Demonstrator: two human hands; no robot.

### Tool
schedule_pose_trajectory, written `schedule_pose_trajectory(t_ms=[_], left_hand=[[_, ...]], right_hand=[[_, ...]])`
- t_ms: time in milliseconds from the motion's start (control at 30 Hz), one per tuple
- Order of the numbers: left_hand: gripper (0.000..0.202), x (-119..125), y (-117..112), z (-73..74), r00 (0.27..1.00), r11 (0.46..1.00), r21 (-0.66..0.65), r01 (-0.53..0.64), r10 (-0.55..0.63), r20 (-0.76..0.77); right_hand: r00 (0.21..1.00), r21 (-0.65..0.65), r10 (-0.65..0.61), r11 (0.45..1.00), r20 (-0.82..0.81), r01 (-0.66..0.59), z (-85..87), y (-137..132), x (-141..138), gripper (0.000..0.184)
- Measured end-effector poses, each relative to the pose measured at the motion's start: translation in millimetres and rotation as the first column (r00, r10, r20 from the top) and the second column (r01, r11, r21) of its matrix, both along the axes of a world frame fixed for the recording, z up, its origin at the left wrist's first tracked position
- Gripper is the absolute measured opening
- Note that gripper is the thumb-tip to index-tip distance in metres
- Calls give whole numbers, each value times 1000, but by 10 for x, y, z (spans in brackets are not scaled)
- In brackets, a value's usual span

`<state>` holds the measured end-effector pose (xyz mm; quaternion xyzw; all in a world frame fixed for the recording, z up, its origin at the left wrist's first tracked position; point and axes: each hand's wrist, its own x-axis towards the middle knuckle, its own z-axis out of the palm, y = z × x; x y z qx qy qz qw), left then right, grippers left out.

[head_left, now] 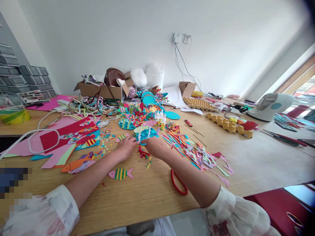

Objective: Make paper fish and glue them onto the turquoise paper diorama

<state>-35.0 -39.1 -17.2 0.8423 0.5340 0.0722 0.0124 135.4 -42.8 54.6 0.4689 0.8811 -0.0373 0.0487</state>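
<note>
Both my hands rest on the wooden table [152, 193] at a blue paper disc [145, 133] with white wavy strips. My left hand [126, 146] lies knuckles up at the disc's left edge, fingers curled toward it. At the disc's near right edge, my right hand [155, 146] has its fingers bent and tucked under, so what they pinch is hidden. Small red paper scraps [143, 153] lie between the hands. A striped paper fish [120, 173] lies near my left forearm. Red scissors [178, 184] lie partly under my right forearm.
Coloured paper strips and offcuts [197, 152] spread to the right. Glue bottles [160, 116], more blue discs [127, 124], red and pink sheets [64, 137], cardboard boxes [100, 90], yellow egg trays [228, 124], a small fan [269, 105] and drawer units [27, 82] surround the work area.
</note>
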Motion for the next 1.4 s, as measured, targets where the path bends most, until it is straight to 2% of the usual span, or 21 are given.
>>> schedule_pose_trajectory(t_ms=[200, 367, 733, 1200, 1400], left_hand=[[46, 6, -29, 17, 1000, 1000, -20, -20, 20, 11], [50, 13, -50, 39, 999, 999, -34, -28, 29, 23], [50, 22, -68, 63, 1000, 999, -31, -20, 20, 20], [54, -5, -42, 24, 999, 999, -35, -20, 21, 34], [55, -42, -28, 6, 999, 999, -40, 16, -14, 52]], right_hand=[[1000, -20, -12, 1000, 0, 12, -170, 173, -117, 37], [1000, -30, -22, 999, 3, 22, -228, 254, -144, 37], [999, -45, -38, 998, 2, 38, -257, 332, -195, 37], [998, -86, -53, 995, 18, 54, -221, 341, -226, 39], [998, -94, -55, 994, 24, 57, -220, 336, -241, 38]])
